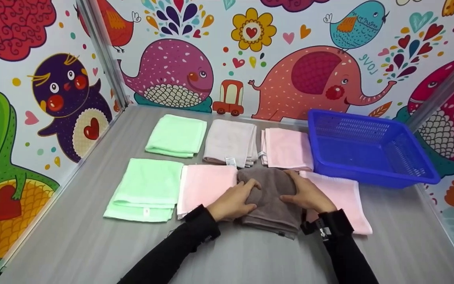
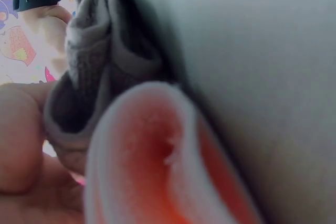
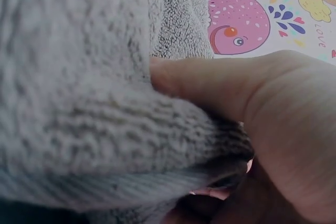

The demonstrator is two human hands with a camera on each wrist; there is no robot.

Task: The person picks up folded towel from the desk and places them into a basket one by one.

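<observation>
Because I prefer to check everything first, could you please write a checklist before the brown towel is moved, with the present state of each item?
1. Left hand on the brown towel: ok.
2. Right hand on it too: ok, thumb on top.
3. Brown towel folded: ok, layers show at its near edge.
4. Free gap to the pink towel on its left: not ok, none shows.
5. Grip firm enough: cannot tell.
6. Basket upright: ok, open side up.

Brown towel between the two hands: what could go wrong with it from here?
The brown towel has several folded layers, which might slip apart if the left hand and right hand pull unevenly. The pink towel close beside it on the left could get nudged askew.
</observation>
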